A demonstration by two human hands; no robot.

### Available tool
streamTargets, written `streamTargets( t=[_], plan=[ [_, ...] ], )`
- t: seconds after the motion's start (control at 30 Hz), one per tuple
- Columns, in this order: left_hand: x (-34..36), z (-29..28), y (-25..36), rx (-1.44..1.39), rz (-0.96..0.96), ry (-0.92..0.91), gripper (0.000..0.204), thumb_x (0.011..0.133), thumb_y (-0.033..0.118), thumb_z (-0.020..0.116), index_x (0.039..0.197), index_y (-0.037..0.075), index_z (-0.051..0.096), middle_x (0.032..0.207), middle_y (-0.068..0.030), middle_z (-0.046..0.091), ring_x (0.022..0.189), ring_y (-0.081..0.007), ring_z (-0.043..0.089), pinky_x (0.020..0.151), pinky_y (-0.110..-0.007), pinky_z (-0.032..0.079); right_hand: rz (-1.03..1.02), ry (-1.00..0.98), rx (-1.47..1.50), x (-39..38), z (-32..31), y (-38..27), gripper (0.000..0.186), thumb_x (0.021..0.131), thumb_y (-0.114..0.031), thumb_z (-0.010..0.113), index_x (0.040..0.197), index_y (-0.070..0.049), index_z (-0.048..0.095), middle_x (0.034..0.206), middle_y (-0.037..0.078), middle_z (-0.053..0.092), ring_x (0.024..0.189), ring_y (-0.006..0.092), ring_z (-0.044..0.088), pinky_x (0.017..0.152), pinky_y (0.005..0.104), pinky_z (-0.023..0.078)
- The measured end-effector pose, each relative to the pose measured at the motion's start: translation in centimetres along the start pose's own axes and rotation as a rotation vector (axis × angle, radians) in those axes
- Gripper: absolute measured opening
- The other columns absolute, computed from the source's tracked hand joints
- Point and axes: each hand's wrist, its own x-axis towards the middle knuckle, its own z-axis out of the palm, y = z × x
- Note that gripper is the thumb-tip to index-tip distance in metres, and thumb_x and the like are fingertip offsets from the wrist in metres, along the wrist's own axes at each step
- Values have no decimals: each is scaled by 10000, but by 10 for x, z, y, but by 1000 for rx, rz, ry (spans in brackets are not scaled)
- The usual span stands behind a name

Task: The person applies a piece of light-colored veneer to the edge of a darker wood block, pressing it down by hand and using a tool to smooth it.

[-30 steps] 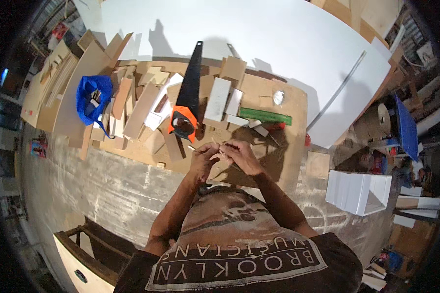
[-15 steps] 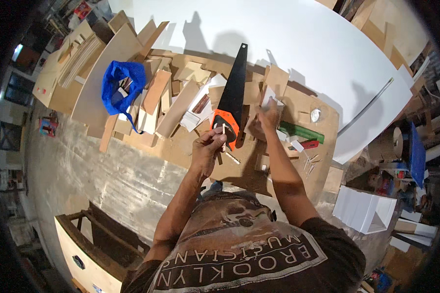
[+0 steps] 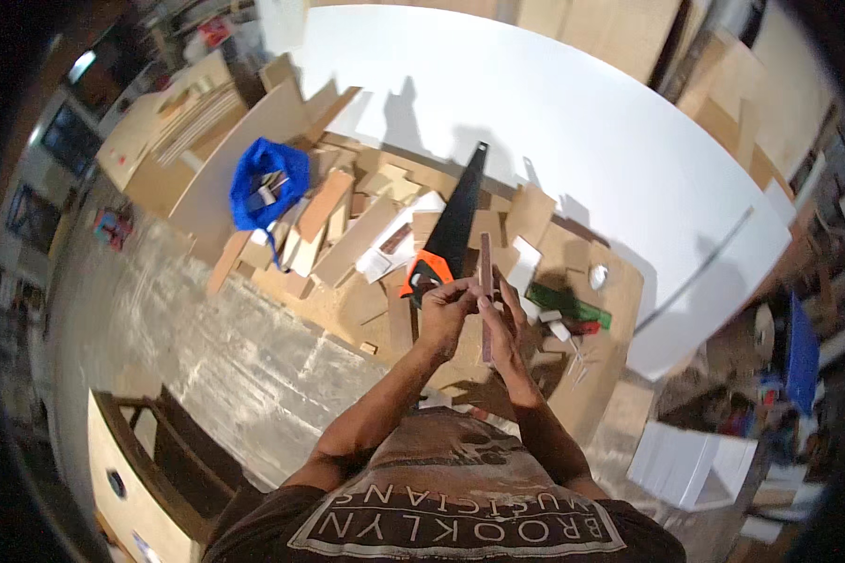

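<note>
My right hand (image 3: 503, 330) is closed on a narrow reddish-brown strip (image 3: 485, 255) with a rough, sandpaper-like look, held upright in front of me. Against the strip's left side, my left hand (image 3: 448, 314) pinches thumb and fingers together. The small light piece of wood it held a moment ago is mostly hidden by the fingertips. Just beyond my left hand lies a handsaw (image 3: 458, 211) with a black blade and an orange handle, its tip pointing away. To the right of my right hand are a green tool (image 3: 573, 308) and a red one (image 3: 585, 327).
Wood offcuts (image 3: 327, 205) crowd the left of the worktable (image 3: 620, 281), beside an open blue bag (image 3: 270, 185) of small pieces. A large white panel (image 3: 573, 103) spans the far side. A white box (image 3: 676, 464) stands at lower right, a wooden cabinet (image 3: 141, 479) at lower left.
My right hand has come back from the white piece on the table to meet my left and now holds the reddish-brown strip. The whole view has shifted.
</note>
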Motion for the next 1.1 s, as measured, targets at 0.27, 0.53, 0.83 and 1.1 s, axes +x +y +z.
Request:
streamTargets(
  t=[0.27,0.53,0.83,1.1],
  plan=[
    [-39,-6,-14,72,233,115,207,925,13,605,1113,-8,690,973,-29,690,847,-101,613,753,-259,508,-15,-220,37,1,6,-13,583,907,-269,636,1405,-10,478,1244,150,546,1162,227,532,942,345,462],
    [-77,-7,-23,-31,327,124,336,928,31,603,1262,10,627,1044,-38,684,842,-116,599,734,-266,491,-73,-441,25,-16,0,-23,505,932,-226,576,1365,22,497,1137,136,592,1049,220,558,906,352,462],
    [-82,-3,-15,-63,254,104,373,894,-38,612,1263,18,632,1046,-15,679,869,-105,601,765,-270,504,-35,-369,105,-20,0,-44,514,928,-252,601,1374,-13,513,1147,104,595,939,162,581,792,268,473],
    [-78,31,10,-323,131,-29,371,912,-9,633,1281,-3,598,1095,-36,671,881,-114,621,757,-255,519,62,-189,351,38,-42,-33,528,934,-317,618,1378,-50,518,1034,58,586,943,147,573,794,272,477]
  ],
)
